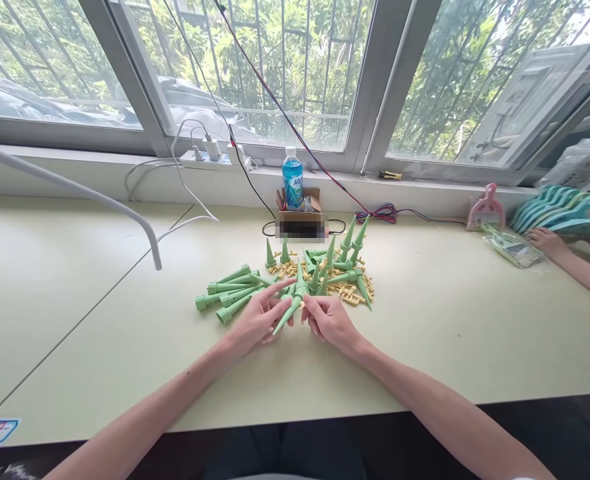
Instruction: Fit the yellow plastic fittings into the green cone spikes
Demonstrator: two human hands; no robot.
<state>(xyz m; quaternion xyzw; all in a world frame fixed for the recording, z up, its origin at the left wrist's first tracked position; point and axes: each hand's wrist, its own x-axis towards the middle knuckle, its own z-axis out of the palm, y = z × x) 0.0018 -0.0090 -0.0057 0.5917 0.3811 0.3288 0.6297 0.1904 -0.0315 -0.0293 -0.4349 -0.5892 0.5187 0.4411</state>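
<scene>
My left hand [262, 313] holds a green pointed spike [287, 315] near the front of the pile, its tip pointing down toward me. My right hand [329, 319] pinches a small yellow piece [302, 305] at the side of that spike. Left of my hands lie several green tubes [232, 293] with ribbed ends. Just beyond and to the right, green cones [347, 240] stand or lie among many small yellow pieces [349, 293].
A blue bottle [293, 180] stands in a cardboard box [315, 200] by the window. Cables [382, 213] and a power strip [195, 159] lie behind. At right, another person's hand [547, 241] is near teal hangers [549, 210] and a pink dustpan [487, 210]. A white bar [99, 183] crosses the left.
</scene>
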